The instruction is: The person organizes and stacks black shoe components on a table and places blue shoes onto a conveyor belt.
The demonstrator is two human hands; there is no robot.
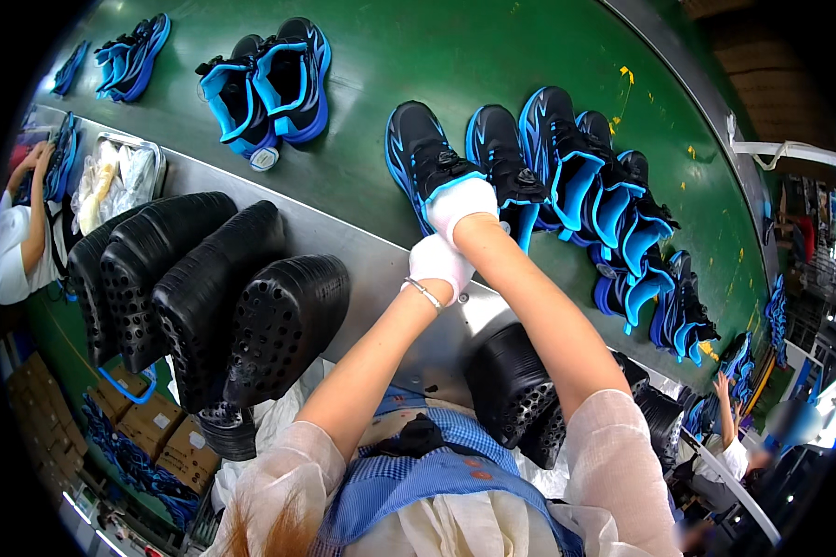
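Note:
A black and blue sneaker [419, 132] rests on the green conveyor belt, toe pointing away from me. My right hand [459, 204], in a white glove, is closed at the sneaker's collar, its fingertips hidden by the shoe. Just below, my left hand [439, 263], gloved too, closes at the heel; the crossing right wrist covers some of its fingers. A matching sneaker [497, 139] stands close on the right of the first. Further right, several more [613, 200] sit in a tight row. One pair [274, 88] stands apart to the left.
Along the belt's near side runs a metal ledge [334, 243]. Black perforated shoe lasts [283, 325] crowd its left, and more lasts [509, 385] lie by my right arm. A tray [121, 176] of pale items sits at left. Other people work at the far left [30, 223] and right [726, 446].

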